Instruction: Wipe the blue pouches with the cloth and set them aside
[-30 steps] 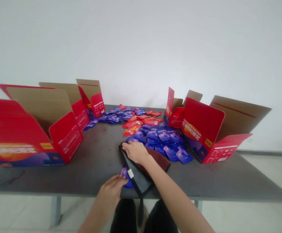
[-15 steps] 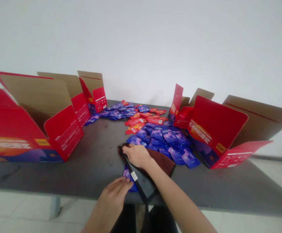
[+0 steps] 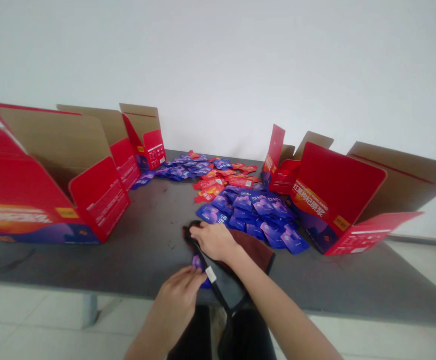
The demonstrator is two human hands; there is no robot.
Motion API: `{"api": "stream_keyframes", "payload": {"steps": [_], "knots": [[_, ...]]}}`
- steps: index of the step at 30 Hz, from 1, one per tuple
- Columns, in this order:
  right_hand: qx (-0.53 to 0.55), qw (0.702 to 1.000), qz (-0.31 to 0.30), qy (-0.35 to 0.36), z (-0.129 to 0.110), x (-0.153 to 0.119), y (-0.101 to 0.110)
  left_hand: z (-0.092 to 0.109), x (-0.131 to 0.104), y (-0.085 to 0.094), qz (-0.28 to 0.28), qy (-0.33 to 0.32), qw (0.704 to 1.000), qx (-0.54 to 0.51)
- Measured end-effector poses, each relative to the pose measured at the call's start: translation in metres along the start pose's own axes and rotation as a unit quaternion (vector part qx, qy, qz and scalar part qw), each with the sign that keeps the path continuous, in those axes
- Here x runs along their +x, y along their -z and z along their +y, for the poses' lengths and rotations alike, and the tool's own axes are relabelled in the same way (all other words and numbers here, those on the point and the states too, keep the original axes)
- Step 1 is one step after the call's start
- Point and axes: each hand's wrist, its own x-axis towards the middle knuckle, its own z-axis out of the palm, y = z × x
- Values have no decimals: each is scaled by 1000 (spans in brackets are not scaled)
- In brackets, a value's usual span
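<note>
My right hand [image 3: 214,242] pinches the upper end of a black-edged brown cloth item [image 3: 253,250], whose exact kind I cannot tell. A black strap with a white tag [image 3: 210,274] runs from that end down toward my lap. Left of the strap, my left hand [image 3: 178,290] closes its fingers on a blue-purple sachet [image 3: 197,261], which lies partly under the strap and is mostly hidden. Just beyond the cloth, more blue-purple sachets [image 3: 257,207] lie heaped.
Red sachets [image 3: 210,189] and another blue-purple pile [image 3: 182,167] lie farther back on the dark table [image 3: 146,220]. Open red cartons stand at the left [image 3: 97,195] and right [image 3: 338,195]. The table's front edge is close to my body.
The view has shifted slightly. The strap and tag now cover more of the sachet by my left hand, and the cloth is spread a little wider. Both hands keep their grips.
</note>
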Motion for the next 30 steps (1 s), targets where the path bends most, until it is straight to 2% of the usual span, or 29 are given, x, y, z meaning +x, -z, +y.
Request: {"api": "stream_keyframes", "payload": {"steps": [3, 4, 6, 9, 11, 12, 15, 17, 19, 22, 24, 27, 30], "knots": [[6, 999, 16, -31, 11, 15, 3, -2, 1, 1, 10, 12, 1000, -23], [8, 999, 23, -40, 13, 14, 9, -4, 1, 2, 20, 37, 998, -40], [28, 995, 69, -65, 16, 7, 23, -7, -1, 3, 65, 140, 985, -83], [103, 966, 210, -110, 19, -14, 48, -8, -5, 2, 169, 326, 916, -162], [153, 938, 284, -127, 22, -28, 59, -4, -8, -1, 206, 382, 879, -195], [167, 930, 299, -130, 24, -33, 62, -1, -10, -2, 206, 388, 880, -183], [190, 923, 307, -136, 29, -45, 62, 6, -15, -2, 182, 337, 923, -27], [197, 922, 302, -141, 30, -50, 59, 5, -18, 1, 156, 264, 948, 82], [200, 925, 291, -136, 28, -54, 58, -2, -20, 4, 103, 192, 967, 133], [187, 940, 264, -105, 18, -57, 60, -19, -20, 6, 8, 80, 989, 122], [151, 961, 222, -62, 5, -56, 60, -27, -19, 7, -21, 19, 995, 92], [76, 990, 114, 22, -16, -50, 50, -27, -15, 10, -26, 8, 997, 70], [33, 997, 30, 57, -29, -39, 27, -23, -14, 14, -33, 19, 998, 51]]}}
